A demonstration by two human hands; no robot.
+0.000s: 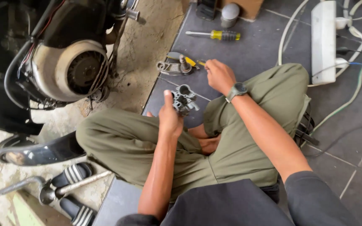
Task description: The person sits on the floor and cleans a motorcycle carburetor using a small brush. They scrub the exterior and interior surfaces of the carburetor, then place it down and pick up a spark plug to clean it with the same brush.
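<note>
My left hand (169, 117) grips a small grey metal carburetor body (184, 99) and holds it up above my left knee. My right hand (219, 75), with a dark watch on the wrist, reaches forward over the dark tiles with its fingers curled; whether it holds something small I cannot tell. Just beyond it lie a grey metal part (173, 67) and a yellow-handled tool (183, 59). I sit cross-legged in olive trousers.
A scooter engine (70, 69) stands at the left on the concrete. A yellow-and-black screwdriver (217, 35) lies further away, near a grey can (230, 14). A white power strip (323, 39) with cables sits at right. Striped sandals (73, 173) and a metal pipe (80, 183) lie lower left.
</note>
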